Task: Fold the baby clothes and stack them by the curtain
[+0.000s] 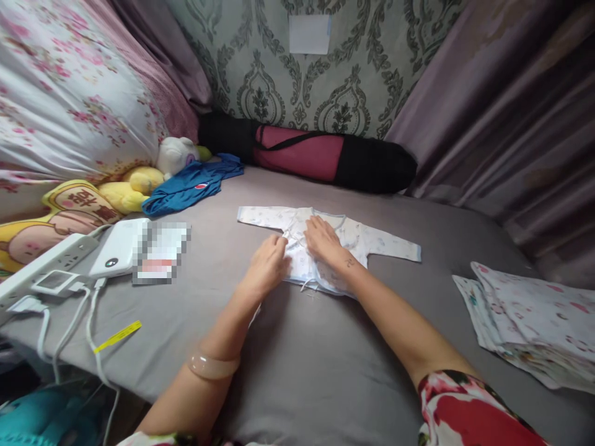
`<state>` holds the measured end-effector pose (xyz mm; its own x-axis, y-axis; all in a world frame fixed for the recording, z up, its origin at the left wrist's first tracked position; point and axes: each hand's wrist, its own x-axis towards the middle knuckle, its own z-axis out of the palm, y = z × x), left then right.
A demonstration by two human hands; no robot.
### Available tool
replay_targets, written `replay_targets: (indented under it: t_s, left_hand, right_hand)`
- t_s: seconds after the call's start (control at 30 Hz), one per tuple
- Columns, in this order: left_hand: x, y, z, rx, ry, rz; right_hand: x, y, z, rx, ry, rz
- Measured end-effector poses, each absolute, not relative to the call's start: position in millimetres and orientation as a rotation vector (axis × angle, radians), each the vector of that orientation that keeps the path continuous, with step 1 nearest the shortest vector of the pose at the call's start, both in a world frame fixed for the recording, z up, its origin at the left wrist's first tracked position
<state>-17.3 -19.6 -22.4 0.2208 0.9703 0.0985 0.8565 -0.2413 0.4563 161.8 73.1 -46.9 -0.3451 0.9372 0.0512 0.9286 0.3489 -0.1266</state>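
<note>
A small white baby top (357, 238) with light blue trim lies spread on the grey sheet (288, 347), its sleeves stretched out to both sides. At its left edge is my left hand (270, 263), fingers curled together by the side seam; what they pinch is too small to make out. My right hand (323, 238) rests on the chest of the top with its fingers stretched out over the fabric. A thin white tie hangs at the lower hem, and another string shows beneath my left wrist.
Folded printed cloths (534, 316) lie at the right. On the left are a power strip (56, 266), a white power bank (123, 248), cables and a yellow strip (118, 336). Behind them sit a blue cloth (186, 186), plush toys (125, 189) and a long black-and-red bag (302, 152).
</note>
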Motion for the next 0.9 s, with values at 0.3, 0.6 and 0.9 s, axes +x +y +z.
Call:
replay_targets:
  t_s: [0.3,0.6,0.9]
  left_hand:
    - [-27,-5,-55,2.185,1.433,0.144]
    - [-5,-17,-14,2.116,1.559,0.432]
    - [40,-20,-25,2.075,1.761,0.478]
  right_hand:
    - [150,70,-66,-1.739,-2.475,0.358]
    - [180,79,-27,-1.586,-1.911,0.755]
    - [243,92,-34,-1.57,-2.312,0.53]
